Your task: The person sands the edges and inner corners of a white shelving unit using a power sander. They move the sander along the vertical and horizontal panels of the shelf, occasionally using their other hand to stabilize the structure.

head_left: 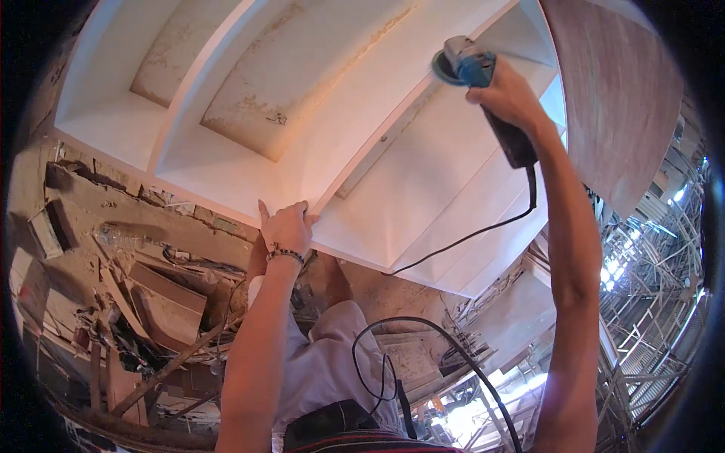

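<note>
cabinet (325, 128), white and open-fronted, takes up the upper middle of the view; its frame and dividers already stand joined into compartments, so the building-up looks largely done. its back panels (257, 90) carry brownish blotches, which suggests the inside finish is left. a reddish-brown wooden panel (623, 106) stands to the right of the cabinet, and scrap wood (166, 298) lies below its left part. one divider (375, 146) slants up and right through the cabinet, and its bare front edge seems to be what is being worked – partway at best, since no clear border shows between treated and untreated stretches.

the grinder (507, 136) is over the cabinet's upper right part, its dark body grasped in the right hand (510, 94). the left hand (288, 226) rests on the cabinet's lower front edge, where the divider meets it – whether that grip clasps the edge or only presses, i cannot tell. a black cable (468, 238) hangs from the grinder across the cabinet's lower right. the disc (447, 69) is by the divider's upper stretch; contact and spin are unclear.
</note>
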A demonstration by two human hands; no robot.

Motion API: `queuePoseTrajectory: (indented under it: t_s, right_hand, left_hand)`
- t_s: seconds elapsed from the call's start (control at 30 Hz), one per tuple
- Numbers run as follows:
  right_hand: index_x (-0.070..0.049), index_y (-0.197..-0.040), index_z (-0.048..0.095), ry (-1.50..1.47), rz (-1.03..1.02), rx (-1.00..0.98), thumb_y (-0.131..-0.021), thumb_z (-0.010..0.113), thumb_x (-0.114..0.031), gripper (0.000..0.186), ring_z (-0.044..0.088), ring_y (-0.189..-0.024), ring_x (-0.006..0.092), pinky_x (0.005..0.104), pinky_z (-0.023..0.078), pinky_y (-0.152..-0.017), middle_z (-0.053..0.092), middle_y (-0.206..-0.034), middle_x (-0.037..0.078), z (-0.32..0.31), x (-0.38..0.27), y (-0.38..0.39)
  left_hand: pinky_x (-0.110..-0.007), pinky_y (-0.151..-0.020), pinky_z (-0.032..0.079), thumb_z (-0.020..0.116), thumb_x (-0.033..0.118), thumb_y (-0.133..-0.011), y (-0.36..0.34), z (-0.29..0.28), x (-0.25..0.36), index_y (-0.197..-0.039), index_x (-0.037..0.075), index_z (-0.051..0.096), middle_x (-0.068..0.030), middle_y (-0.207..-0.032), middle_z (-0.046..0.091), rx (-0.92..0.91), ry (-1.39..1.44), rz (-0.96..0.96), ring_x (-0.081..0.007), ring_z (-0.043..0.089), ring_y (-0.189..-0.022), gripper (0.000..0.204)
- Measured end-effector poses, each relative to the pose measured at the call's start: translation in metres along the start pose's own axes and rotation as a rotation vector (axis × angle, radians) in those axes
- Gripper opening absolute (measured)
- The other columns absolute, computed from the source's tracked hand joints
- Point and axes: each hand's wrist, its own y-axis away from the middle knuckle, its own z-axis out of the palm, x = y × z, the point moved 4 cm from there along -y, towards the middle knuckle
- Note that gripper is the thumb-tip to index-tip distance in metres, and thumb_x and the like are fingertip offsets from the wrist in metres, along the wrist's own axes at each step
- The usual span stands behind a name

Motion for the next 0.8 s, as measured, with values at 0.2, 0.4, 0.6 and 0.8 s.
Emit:
queuePoseTrajectory:
  t_s: [0.2,0.4,0.6,0.8]
  right_hand:
    - [0.002,-0.099,0.067,-0.046,0.123,-0.132,-0.069,0.076,-0.026,0.042,0.07,-0.079,0.0321,0.042,0.056,-0.076,0.071,-0.084,0.018,-0.017,0.003,-0.014]
    - [0.001,-0.126,0.059,0.015,0.157,-0.226,-0.07,0.077,-0.026,0.065,0.066,-0.087,0.0276,0.0388,0.053,-0.082,0.069,-0.098,0.016,0.004,-0.009,-0.001]
    - [0.002,-0.124,0.06,0.038,0.042,-0.279,-0.069,0.075,-0.023,0.062,0.067,-0.09,0.0305,0.0401,0.053,-0.085,0.07,-0.1,0.018,0.017,-0.033,0.005]
    - [-0.001,-0.122,0.06,0.103,-0.014,-0.376,-0.069,0.075,-0.025,0.06,0.07,-0.102,0.045,0.0509,0.056,-0.09,0.072,-0.106,0.027,0.035,-0.086,0.032]
  left_hand:
    - [-0.065,-0.123,0.021,0.077,0.038,-0.089,-0.001,0.003,-0.003,-0.084,0.013,0.071,-0.0092,-0.082,0.075,0.034,-0.005,-0.025,-0.0328,0.073,-0.086,0.026]
    - [-0.059,-0.126,0.019,0.072,0.039,-0.093,0.0,0.0,-0.002,-0.093,0.015,0.077,-0.0137,-0.087,0.077,0.024,0.002,-0.034,-0.0319,0.075,-0.088,0.024]
    - [-0.057,-0.128,0.016,0.071,0.036,-0.094,-0.001,0.0,-0.003,-0.091,0.016,0.077,-0.0136,-0.087,0.077,0.038,-0.002,-0.018,-0.0306,0.075,-0.086,0.022]
    - [-0.067,-0.127,0.005,0.071,0.029,-0.094,0.033,0.018,-0.015,-0.117,0.012,0.071,-0.0102,-0.108,0.078,0.242,-0.018,0.102,-0.0312,0.07,-0.12,0.028]
